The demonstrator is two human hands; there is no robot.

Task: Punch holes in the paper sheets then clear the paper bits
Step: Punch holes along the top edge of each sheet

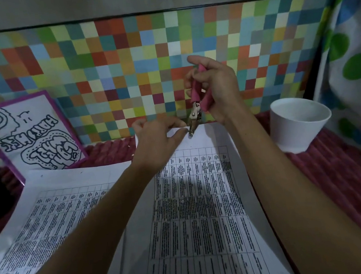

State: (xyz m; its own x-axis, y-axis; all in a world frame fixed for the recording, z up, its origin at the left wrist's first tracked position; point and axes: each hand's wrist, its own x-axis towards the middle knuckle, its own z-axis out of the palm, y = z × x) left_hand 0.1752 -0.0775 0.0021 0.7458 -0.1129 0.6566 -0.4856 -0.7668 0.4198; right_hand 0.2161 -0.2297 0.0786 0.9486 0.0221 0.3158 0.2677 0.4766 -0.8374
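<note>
Reaching forward over a pink ribbed cloth [342, 172], we have both bare arms stretched out above the printed sheets. The largest thing under us is the paper sheet [199, 215] with a table of small text, lying lengthwise away from us; its far edge sits right under our fingers. A second printed sheet [46, 213] lies beside it, off to the side of our left forearm. Beyond our fingers stands a wall of coloured squares [118, 64], and against it leans a purple-framed drawing [28, 132], well apart from our left fingers. A white pot [300, 122] stands near our right wrist, on its outer side.

Our left hand [159, 139] lies palm down on the sheet, fingers spread and pressing its far edge flat, thumb tip just beside the tool's metal nose. Our right hand [214, 88] is raised, wrist bent down, fingers curled round the pink handles of the hole punch [196, 104], which hangs nose-down. The handles are still somewhat apart. Its metal tip meets the sheet's far edge, just beside our left fingertips.
</note>
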